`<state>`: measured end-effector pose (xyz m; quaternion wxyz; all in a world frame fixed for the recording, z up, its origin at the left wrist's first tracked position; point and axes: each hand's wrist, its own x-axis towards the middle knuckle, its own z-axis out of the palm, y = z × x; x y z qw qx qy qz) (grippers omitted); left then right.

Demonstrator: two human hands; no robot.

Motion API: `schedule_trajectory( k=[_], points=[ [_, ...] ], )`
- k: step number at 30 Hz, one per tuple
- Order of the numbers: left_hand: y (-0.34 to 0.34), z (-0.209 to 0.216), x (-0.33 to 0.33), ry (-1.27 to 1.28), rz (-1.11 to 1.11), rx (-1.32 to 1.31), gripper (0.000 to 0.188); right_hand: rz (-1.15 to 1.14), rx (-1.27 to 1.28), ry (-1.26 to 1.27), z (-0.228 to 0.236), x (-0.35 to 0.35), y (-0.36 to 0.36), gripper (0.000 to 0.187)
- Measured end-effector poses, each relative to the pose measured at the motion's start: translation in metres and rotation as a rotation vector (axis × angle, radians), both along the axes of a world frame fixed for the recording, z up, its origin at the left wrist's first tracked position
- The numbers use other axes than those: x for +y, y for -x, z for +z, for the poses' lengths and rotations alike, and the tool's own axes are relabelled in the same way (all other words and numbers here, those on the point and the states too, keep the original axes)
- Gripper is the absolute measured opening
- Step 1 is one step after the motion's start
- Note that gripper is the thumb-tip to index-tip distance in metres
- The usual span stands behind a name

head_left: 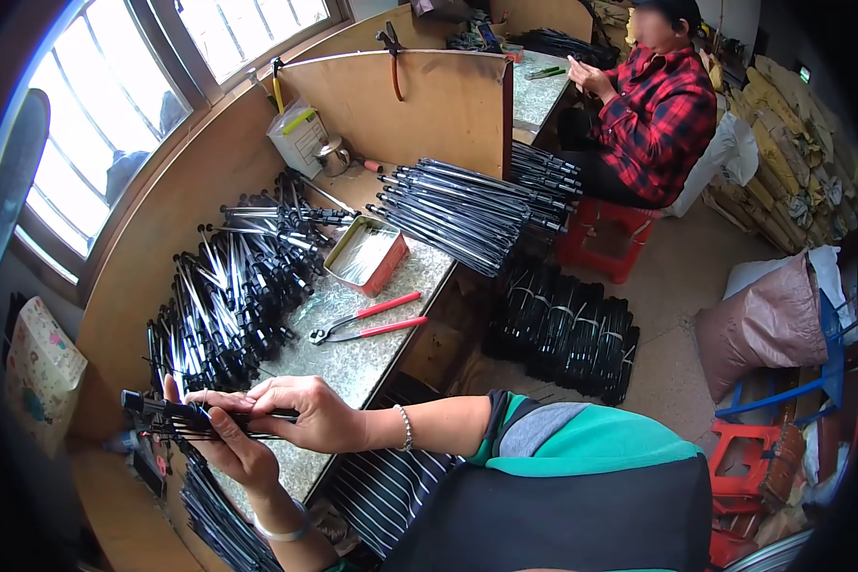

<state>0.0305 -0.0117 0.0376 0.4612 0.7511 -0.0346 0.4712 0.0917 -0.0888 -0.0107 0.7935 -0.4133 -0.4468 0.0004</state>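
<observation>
Low at the left, both my hands meet around a black umbrella frame (167, 408) with thin dark ribs, its thick end pointing left. My left hand (241, 456) grips it from below, thumb up against the ribs. My right hand (307, 416) is closed on it from the right, fingers stretched along the bundle; its fingertips are partly hidden. Beyond them a heap of umbrella frames (224, 310) with silver shafts and black ends covers the table. Red-handled pincers (367, 317) lie on the speckled tabletop (305, 367), near a red open tin (377, 267) of thin pale pieces.
A stack of frames (458, 210) overhangs the table's far right edge by a wooden partition (419, 100). Tied black bundles (562, 324) lie on the floor. A person in a checked shirt (663, 124) sits on a red stool (605, 234). Sacks (767, 319) stand at right.
</observation>
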Motion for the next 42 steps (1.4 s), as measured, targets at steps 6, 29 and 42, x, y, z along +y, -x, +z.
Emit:
schedule_trajectory(
  k=[6,29,42],
  points=[
    [0.003,0.000,-0.013,0.021,0.063,-0.068,0.050,-0.399,-0.218,0.048,-0.016,-0.010,0.008,0.029],
    [0.050,-0.074,-0.044,0.315,0.138,0.149,0.032,-0.276,-0.658,0.180,0.002,-0.054,0.006,0.052],
    [0.062,-0.099,-0.038,0.151,0.074,0.276,0.058,-0.102,-0.419,0.313,-0.019,-0.058,0.023,0.007]
  ],
)
